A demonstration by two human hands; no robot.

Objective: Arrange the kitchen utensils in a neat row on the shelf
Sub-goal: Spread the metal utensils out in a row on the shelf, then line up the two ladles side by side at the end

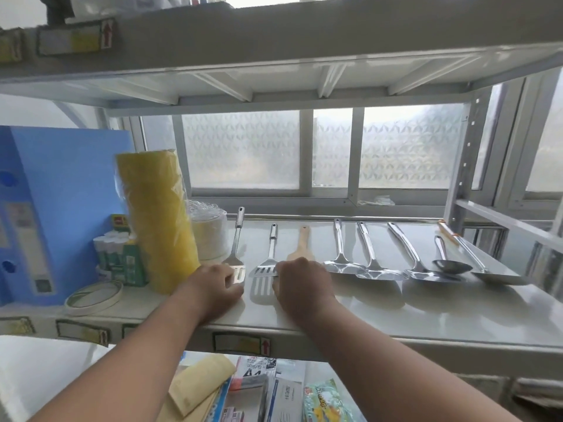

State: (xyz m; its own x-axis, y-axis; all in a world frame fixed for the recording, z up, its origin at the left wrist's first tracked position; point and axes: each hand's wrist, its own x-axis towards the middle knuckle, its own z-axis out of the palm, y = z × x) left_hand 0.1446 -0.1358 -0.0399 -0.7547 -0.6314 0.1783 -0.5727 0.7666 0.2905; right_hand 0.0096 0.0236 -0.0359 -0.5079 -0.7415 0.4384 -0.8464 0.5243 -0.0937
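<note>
Several utensils lie in a row on the white shelf (pixel 426 312), handles pointing away from me. From the left: a slotted steel turner (pixel 237 239), a second slotted turner (pixel 270 254), a wooden spatula (pixel 301 243), two steel spatulas (pixel 341 254) (pixel 373 260), a long ladle (pixel 411 257), a small spoon (pixel 447 263) and another ladle (pixel 475 257). My left hand (pixel 213 287) rests on the blade of the leftmost turner. My right hand (pixel 301 284) covers the wooden spatula's blade and touches the second turner's edge.
A yellow wrapped roll (pixel 155 217), a blue file box (pixel 45 208), glue sticks (pixel 117 254), a stack of plastic cups (pixel 210 236) and a tape ring (pixel 94 296) crowd the shelf's left end. An upper shelf (pixel 274 41) hangs overhead. Packets lie on the shelf below (pixel 274 391).
</note>
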